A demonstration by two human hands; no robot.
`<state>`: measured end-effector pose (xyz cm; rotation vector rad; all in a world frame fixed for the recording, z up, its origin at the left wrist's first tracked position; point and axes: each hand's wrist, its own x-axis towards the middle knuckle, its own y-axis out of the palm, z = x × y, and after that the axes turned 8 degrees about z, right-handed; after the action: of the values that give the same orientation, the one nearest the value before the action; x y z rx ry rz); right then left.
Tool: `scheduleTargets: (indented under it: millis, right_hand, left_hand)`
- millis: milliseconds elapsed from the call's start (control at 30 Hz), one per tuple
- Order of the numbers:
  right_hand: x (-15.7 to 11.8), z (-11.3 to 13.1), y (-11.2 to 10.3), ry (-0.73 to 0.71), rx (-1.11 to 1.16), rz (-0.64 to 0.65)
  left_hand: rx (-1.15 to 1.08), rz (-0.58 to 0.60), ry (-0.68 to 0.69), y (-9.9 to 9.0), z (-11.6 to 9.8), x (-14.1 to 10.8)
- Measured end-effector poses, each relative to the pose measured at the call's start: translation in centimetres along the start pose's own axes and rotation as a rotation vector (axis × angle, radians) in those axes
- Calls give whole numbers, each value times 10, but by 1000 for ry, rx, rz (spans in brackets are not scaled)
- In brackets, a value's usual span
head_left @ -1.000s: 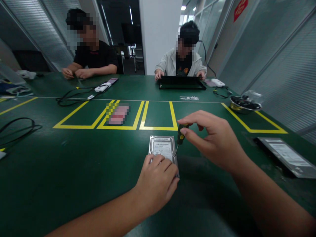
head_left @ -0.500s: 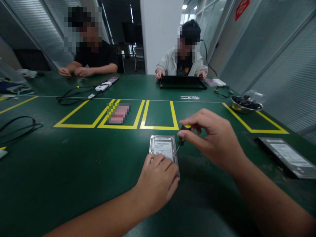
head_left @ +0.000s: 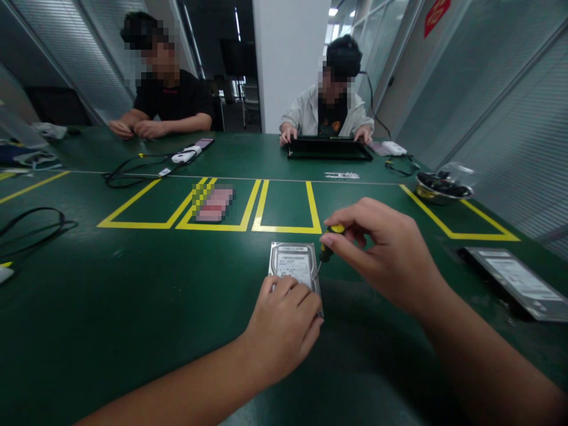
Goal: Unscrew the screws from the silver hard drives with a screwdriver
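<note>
A silver hard drive [head_left: 293, 258] with a white label lies flat on the green table in front of me. My left hand [head_left: 286, 325] is closed over its near half, fingers curled on the top and thumb along the right side, hiding that part. Between thumb and fingers, my right hand [head_left: 377, 248] grips a short screwdriver [head_left: 327, 251] with a black and yellow handle. The screwdriver stands tilted, its thin shaft reaching down to the drive's right edge. Whether the tip sits in a screw is too small to tell.
Another drive [head_left: 517, 281] lies at the right. Behind it stands a metal bowl [head_left: 444, 188] of dark items. Yellow tape [head_left: 286, 229] marks rectangles, one holding a blurred pink item [head_left: 216, 204]. Across the table, one person holds a black frame [head_left: 329, 149]; another sits left. Cables [head_left: 133, 168] lie about.
My right hand and the screwdriver have shifted very slightly; the shaft still meets the drive's right edge. My left hand and the drive stay put.
</note>
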<state>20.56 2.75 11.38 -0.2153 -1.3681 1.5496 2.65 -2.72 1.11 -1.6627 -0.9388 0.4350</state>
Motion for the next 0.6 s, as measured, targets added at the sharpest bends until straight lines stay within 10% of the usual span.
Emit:
scheduleTargets:
  millis: [600]
  right_hand:
    - [0,2,6,12,-117,-84]
  left_hand:
    - [14,0,0,-1,0,0]
